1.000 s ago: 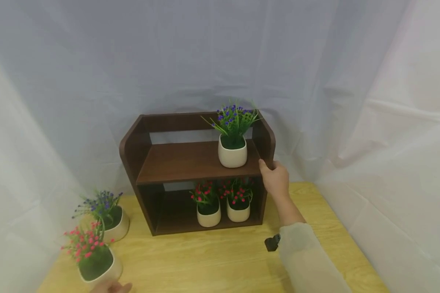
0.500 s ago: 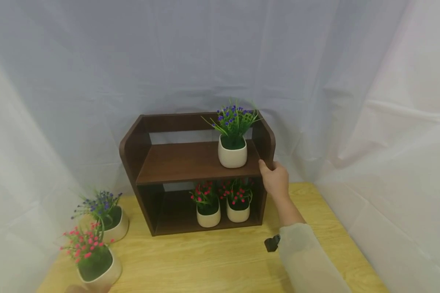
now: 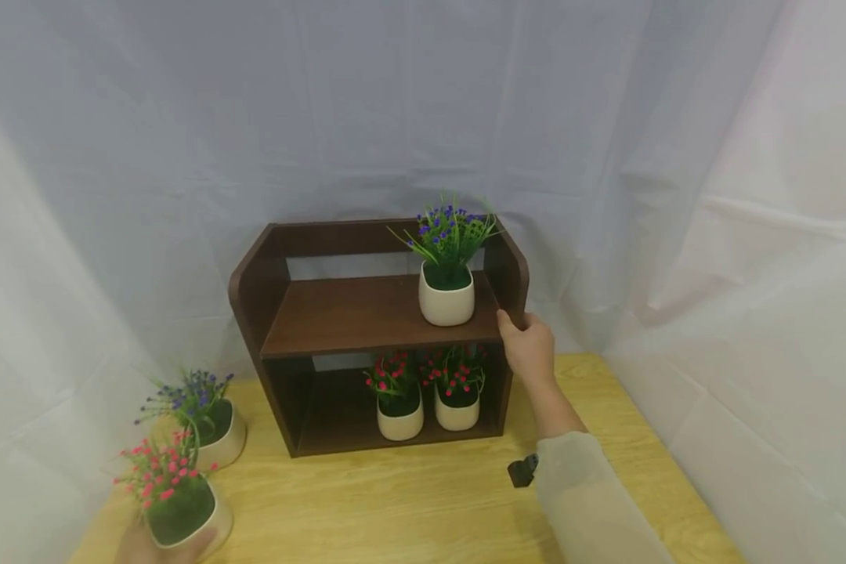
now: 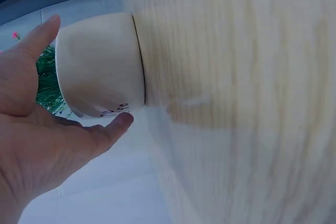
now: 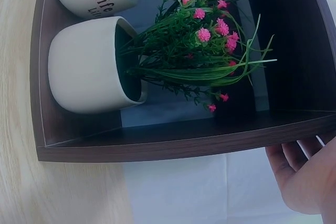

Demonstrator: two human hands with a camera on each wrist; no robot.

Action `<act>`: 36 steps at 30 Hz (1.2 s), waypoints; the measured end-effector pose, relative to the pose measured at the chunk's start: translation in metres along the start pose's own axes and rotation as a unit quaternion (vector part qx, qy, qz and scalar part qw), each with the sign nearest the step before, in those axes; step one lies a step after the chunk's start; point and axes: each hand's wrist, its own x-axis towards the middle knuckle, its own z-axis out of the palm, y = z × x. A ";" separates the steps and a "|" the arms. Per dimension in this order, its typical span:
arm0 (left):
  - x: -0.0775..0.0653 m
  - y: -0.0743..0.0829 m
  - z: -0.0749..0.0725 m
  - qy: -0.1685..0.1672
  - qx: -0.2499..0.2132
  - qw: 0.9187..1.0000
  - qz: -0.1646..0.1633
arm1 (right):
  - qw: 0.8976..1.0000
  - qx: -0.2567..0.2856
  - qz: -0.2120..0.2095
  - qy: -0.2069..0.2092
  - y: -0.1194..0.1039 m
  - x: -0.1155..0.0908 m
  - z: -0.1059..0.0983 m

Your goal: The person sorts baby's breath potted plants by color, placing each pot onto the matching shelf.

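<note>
While the right hand [image 3: 531, 351] is gripping the right side panel [image 3: 513, 274] of the shelf [image 3: 345, 312] in the head view, the left hand [image 3: 150, 546] is now reaching around the near-left side of the pink-flowered pot [image 3: 181, 505], having shifted from its near-right side 1 s earlier. This pot is standing on the tabletop [image 3: 381, 509] left of the shelf, with 1 purple-flowered pot [image 3: 218, 431] sitting just behind it. In the left wrist view, the thumb and fingers are spreading wide on opposite sides of the pot, whose base is resting on the tabletop; whether they are pressing on it cannot be told. Functionally, the shift is apparently bringing the pot within the hand's span. In the right wrist view, the fingers are curling behind the panel, and 2 white pots [image 5: 86, 69] are standing in the lower compartment.
</note>
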 end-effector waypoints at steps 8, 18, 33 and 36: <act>0.000 -0.001 0.001 0.004 -0.033 0.999 0.017 | 1.000 0.005 0.000 0.001 0.003 0.000 0.001; 0.003 -0.011 0.001 -0.020 -0.044 0.998 0.041 | 1.000 0.004 0.004 0.001 0.002 0.000 0.001; 0.002 -0.002 0.001 -0.055 -0.048 0.996 0.044 | 1.000 0.004 0.006 0.000 0.000 0.000 0.001; 0.000 0.003 0.007 -0.054 -0.063 0.994 0.066 | 1.000 0.005 0.009 -0.001 0.000 0.000 0.001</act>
